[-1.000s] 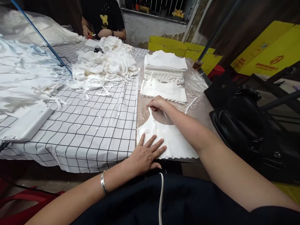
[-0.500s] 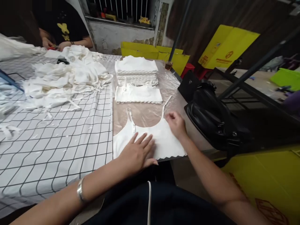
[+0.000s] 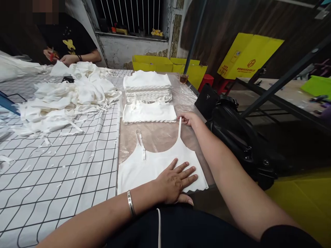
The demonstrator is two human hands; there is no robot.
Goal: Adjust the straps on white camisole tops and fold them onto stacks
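Observation:
A white camisole top (image 3: pixel 155 165) with a wavy hem lies flat at the table's near edge. My left hand (image 3: pixel 178 181) rests palm down on its lower right part, fingers spread. The right shoulder strap (image 3: pixel 180 129) runs straight away from me, its far end pinched in the fingers of my right hand (image 3: pixel 187 119). Looped and folded down over the neckline is the left strap (image 3: pixel 141 144). Just beyond the top lies a short pile of folded white tops (image 3: pixel 150 112), and behind it stands a taller stack (image 3: pixel 147 82).
A loose heap of white garments (image 3: pixel 69 93) covers part of the checked cloth (image 3: pixel 85 165) on the left. Black bags (image 3: pixel 230 127) sit close by my right arm. Across the table a co-worker's hands (image 3: pixel 68 59) hold something red. Yellow boxes (image 3: pixel 250 57) stand behind.
My left hand has slid right across the top. My right hand has gone from the strap's base to its far end, and the strap is now straight.

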